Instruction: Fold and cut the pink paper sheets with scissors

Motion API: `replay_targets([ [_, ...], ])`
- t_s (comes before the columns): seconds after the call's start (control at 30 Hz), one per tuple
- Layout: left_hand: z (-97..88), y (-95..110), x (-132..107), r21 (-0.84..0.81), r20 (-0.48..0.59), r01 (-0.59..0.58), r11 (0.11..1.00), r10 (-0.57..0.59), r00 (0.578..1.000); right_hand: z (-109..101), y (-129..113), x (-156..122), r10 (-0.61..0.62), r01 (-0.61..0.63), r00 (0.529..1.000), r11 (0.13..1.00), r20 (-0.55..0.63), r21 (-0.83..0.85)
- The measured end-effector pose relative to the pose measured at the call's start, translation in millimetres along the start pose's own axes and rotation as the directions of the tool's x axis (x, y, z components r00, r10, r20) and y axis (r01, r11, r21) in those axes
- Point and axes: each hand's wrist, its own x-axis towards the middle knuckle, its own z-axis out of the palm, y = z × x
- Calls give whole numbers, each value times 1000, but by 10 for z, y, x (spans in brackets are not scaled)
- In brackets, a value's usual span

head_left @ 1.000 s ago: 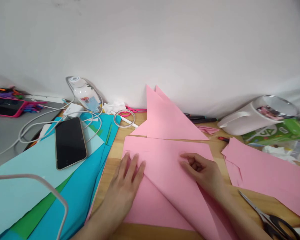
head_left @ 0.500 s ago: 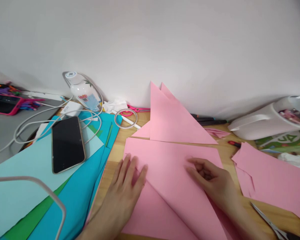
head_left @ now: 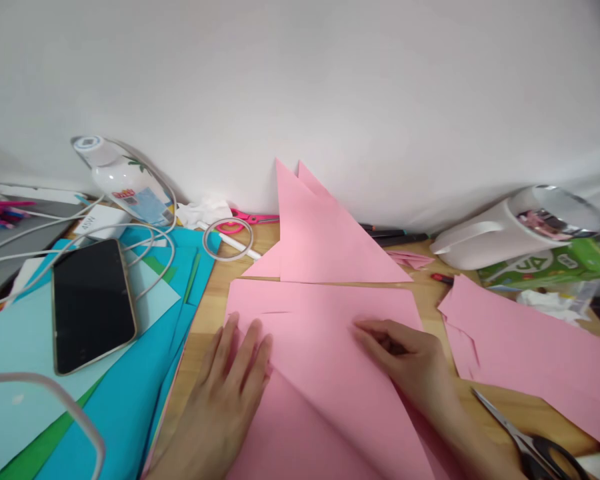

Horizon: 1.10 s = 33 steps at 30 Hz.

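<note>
A large sheet of pink paper (head_left: 325, 373) lies in front of me with one part folded over and a diagonal edge across it. My left hand (head_left: 230, 387) rests flat on its left side, fingers spread. On the right part of the sheet is my right hand (head_left: 405, 360), thumb and forefinger pinched together at the paper's surface; the exact grip is partly hidden. Just beyond the sheet, a folded pink paper triangle (head_left: 325, 240) with two points reaches up to the wall.
Blue and green sheets (head_left: 145, 387) lie on the left under a phone (head_left: 93, 303) and white cables. A tape roll (head_left: 250, 239) and pink scissors (head_left: 255, 219) are at the back. To the right are pink sheets (head_left: 525, 347), black-handled scissors (head_left: 525, 440) and a tipped white jug (head_left: 485, 233).
The view has shifted to the right, so things appear farther left. Both hands stay on the pink paper, and a small crease shows near its top edge.
</note>
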Motion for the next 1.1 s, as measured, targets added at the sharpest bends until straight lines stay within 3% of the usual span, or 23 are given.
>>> replay_targets([
  [0.33, -7, -15, 44, -20, -68, 3, 1000, -4, 998, 21, -43, 1, -168, 164, 984, 984, -56, -70],
  [0.6, -4, -2, 43, -55, -74, 37, 998, -41, 996, 2, -43, 19, -228, 222, 973, 970, -46, -96],
  [1.1, -14, 6, 66, -73, -86, 64, 995, -71, 994, 7, -38, -2, -172, 168, 984, 981, -38, -94],
])
